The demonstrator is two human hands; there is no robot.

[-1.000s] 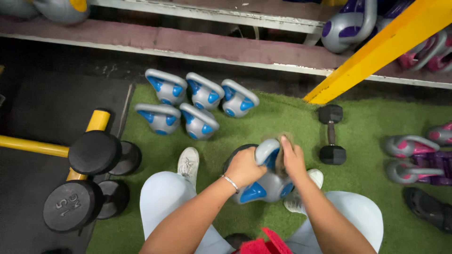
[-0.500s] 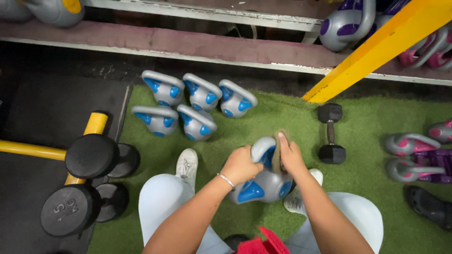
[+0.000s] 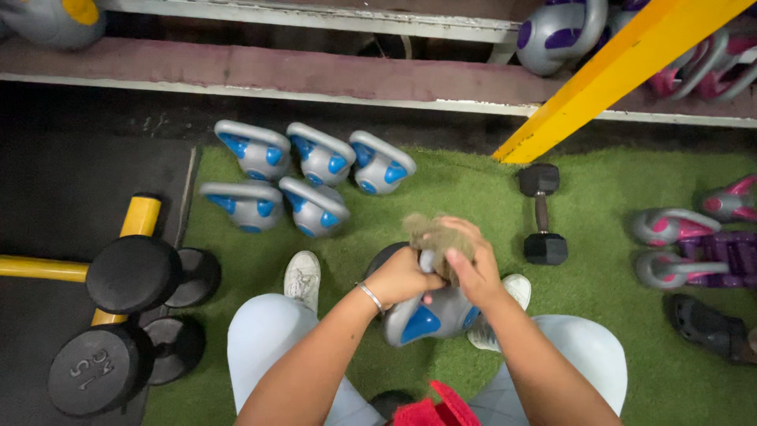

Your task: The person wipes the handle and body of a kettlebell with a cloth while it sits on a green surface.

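left hand (image 3: pixel 402 276): fingers curled tight, grip closed, bracelet at wrist | right hand (image 3: pixel 465 264): fingers bunched, grip closed, thumb pointing left | forearms: bare, converging forward from lower frame | hands: touching, knuckles up

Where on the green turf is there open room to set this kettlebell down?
Bare turf lies between the five blue kettlebells and the black dumbbell, and more between that dumbbell and the pink kettlebells. It is crowded around the round black dumbbells at left.

Smooth, glossy grey-blue kettlebell (image 3: pixel 430 315), rough brown cloth (image 3: pixel 434 234), fuzzy green turf (image 3: pixel 465 189), matt black dumbbell (image 3: pixel 542 214).
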